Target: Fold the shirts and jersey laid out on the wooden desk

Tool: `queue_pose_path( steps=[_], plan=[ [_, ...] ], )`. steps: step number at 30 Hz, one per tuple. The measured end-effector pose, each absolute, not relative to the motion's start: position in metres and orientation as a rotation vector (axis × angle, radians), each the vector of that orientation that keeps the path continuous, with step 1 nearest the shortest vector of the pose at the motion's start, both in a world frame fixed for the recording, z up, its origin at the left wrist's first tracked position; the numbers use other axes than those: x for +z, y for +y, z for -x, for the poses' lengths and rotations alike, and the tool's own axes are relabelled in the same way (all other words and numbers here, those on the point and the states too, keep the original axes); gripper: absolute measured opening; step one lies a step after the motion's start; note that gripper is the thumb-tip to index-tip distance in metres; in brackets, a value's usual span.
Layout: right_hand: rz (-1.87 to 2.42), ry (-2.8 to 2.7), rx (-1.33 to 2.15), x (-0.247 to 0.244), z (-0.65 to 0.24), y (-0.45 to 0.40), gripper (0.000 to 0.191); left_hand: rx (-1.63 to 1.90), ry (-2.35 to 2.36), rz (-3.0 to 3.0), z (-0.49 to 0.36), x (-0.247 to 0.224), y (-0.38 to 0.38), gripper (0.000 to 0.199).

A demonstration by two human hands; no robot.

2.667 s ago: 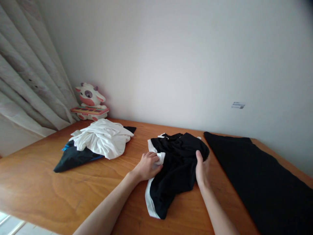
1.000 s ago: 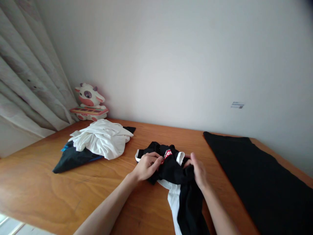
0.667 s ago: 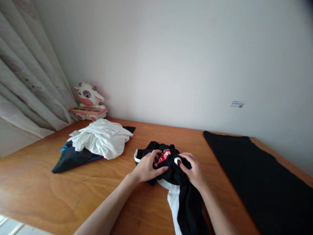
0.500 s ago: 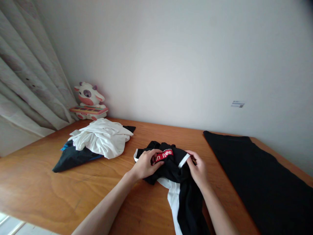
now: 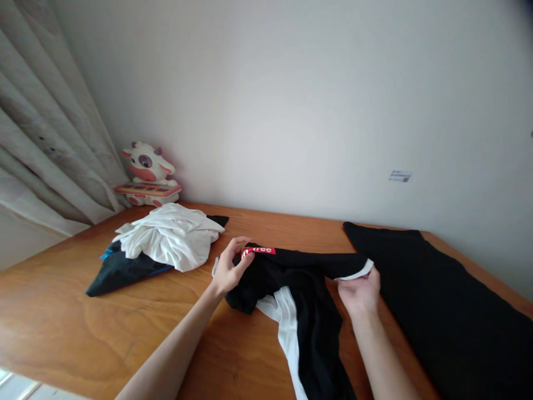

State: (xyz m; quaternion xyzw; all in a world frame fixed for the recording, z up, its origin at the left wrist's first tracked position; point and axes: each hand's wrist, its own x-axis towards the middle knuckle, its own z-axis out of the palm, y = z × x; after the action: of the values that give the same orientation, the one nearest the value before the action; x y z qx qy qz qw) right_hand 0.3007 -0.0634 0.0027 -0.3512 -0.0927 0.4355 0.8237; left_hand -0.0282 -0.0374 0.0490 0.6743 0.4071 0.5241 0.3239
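Observation:
A black garment (image 5: 316,300) with white panels, white-edged sleeve and a red lettered patch lies bunched at the middle of the wooden table, its lower part running toward me. My left hand (image 5: 231,266) pinches the cloth at the red patch (image 5: 264,250), thumb on the near side. At the white-trimmed end of a stretched sleeve is my right hand (image 5: 361,286), palm turned up, its fingers partly hidden behind the cloth. Between the two hands the black fabric is drawn out nearly straight.
A crumpled white cloth (image 5: 175,239) rests on dark folded clothing (image 5: 125,272) at the left. Behind it a cow-shaped toy keyboard (image 5: 147,178) stands near the curtain (image 5: 45,133). Black fabric (image 5: 441,305) lies flat along the right side of the wooden table (image 5: 166,316).
My right hand has moved right and turned palm up, pulling the sleeve outward. My left hand has shifted left with the patch. The fabric between them is now stretched.

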Motion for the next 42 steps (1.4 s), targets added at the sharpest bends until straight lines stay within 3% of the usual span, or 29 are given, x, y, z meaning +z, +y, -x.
queue_pose_path(
  steps=[4,9,15,21,27,37,40,42],
  plan=[
    [0.77,-0.175,0.976,0.01,-0.292,-0.069,0.054,1.114,1.031,-1.734,0.029,0.049,-0.033,0.048],
    [1.115,-0.435,0.862,0.007,-0.269,-0.068,0.042,1.254,1.44,-1.906,0.026,0.034,-0.026,0.045],
    [1.114,-0.499,0.659,-0.017,-0.294,-0.061,0.035,0.881,1.618,-2.138,0.03,0.022,-0.021,0.037],
    [1.222,-0.455,0.133,-0.051,-0.337,-0.056,0.02,0.725,1.583,-2.348,0.031,0.031,-0.029,0.023],
    [1.266,-0.32,-0.096,-0.024,-0.317,-0.067,0.045,0.869,1.364,-2.189,0.026,0.037,-0.033,0.018],
    [1.368,-0.76,-0.376,0.016,-0.282,-0.084,0.027,1.54,1.377,-1.662,0.023,0.037,-0.027,0.036],
    [1.304,-0.954,-0.215,0.016,-0.268,-0.084,0.02,1.444,1.197,-1.864,0.017,0.048,-0.042,0.035],
    [1.27,-1.098,-0.054,0.015,-0.257,-0.083,0.021,1.114,0.935,-2.071,0.011,0.058,-0.055,0.032]
  ],
)
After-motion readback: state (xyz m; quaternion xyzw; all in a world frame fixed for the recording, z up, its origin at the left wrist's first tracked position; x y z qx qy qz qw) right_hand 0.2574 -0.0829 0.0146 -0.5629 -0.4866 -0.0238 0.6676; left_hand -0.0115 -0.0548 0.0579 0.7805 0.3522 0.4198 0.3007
